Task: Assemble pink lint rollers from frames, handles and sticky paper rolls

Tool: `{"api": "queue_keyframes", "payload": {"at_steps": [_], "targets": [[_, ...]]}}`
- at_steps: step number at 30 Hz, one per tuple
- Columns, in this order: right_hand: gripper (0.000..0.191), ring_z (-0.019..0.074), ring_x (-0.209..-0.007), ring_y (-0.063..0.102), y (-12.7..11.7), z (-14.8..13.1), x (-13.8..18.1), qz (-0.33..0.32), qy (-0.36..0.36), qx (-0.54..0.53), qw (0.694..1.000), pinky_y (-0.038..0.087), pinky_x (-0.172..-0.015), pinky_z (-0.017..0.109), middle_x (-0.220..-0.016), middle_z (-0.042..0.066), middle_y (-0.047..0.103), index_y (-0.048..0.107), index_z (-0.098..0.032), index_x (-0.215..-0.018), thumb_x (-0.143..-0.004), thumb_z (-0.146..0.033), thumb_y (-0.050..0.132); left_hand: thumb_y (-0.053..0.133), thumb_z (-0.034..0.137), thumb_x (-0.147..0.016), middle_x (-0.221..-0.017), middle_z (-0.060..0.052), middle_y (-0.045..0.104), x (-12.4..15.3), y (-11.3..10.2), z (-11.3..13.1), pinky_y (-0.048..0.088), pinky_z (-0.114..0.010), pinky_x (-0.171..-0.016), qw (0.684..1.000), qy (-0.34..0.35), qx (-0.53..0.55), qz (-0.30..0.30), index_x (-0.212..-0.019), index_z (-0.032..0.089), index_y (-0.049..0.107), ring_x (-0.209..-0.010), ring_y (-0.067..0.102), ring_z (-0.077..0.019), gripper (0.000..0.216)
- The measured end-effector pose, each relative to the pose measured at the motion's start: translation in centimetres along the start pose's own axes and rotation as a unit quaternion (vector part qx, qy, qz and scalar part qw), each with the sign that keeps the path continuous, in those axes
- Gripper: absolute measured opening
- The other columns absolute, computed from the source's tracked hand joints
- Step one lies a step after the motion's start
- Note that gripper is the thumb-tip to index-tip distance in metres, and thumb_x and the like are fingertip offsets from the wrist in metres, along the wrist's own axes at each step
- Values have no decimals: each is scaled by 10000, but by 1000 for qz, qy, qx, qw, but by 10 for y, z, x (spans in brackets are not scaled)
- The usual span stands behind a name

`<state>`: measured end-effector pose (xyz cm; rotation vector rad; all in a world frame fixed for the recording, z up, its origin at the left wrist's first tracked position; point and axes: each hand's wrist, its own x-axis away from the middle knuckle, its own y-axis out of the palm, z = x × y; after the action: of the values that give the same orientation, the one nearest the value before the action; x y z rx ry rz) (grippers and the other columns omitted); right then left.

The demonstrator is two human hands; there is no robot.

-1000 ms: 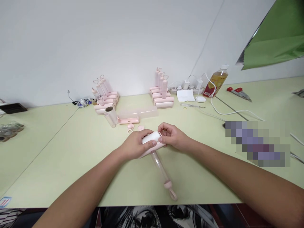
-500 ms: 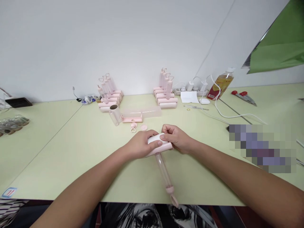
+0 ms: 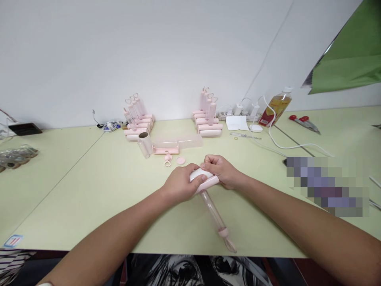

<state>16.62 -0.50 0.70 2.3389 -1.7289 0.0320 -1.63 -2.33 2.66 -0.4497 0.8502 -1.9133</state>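
Workroom: long table (image 3: 74, 186), matching pink rollers (image 3: 210, 127)

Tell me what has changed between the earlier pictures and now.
The pink-and-white roller and the left hand have shifted slightly right; the right hand now covers more of the roller's right end. Nothing was visibly newly grasped or let go: both hands stay on the roller. The pink tray and bottle stayed put.
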Motion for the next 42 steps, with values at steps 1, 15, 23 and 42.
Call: {"api": "queue_keyframes", "payload": {"at_steps": [1,15,23,42], "targets": [[417,52,-383,326,0,-1,0,3,-1,1,1000,238,-347,179,-468,-96,401,408,-203,-625,-693,-404,767,480,518,-873,-860,-32,698,0,1,0,396,-300,-620,1000,-1,0,3,-1076,214,635,-750,613,-215,397],[456,51,-379,327,-2,-6,0,10,17,29,999,224,-348,186,-452,-94,396,394,-201,-592,-655,-428,784,429,505,-901,-840,-35,699,3,6,8,383,-292,-582,1000,-13,-25,13,-1068,210,640,-723,614,-205,399],[469,52,-388,290,-1,-9,0,21,1,70,997,194,-376,201,-437,-85,399,400,-200,-567,-653,-474,771,423,519,-907,-809,-48,681,1,8,5,366,-292,-577,998,-19,-33,48,-1013,201,634,-701,604,-211,395],[411,103,-555,526,-13,1,1,44,-93,179,978,392,-488,227,-744,-38,520,524,-210,-1153,-815,-420,626,680,332,-764,-1101,-53,637,-14,-1,-26,460,-359,-887,988,54,52,139,-1123,208,599,-1008,585,-225,388]]}}
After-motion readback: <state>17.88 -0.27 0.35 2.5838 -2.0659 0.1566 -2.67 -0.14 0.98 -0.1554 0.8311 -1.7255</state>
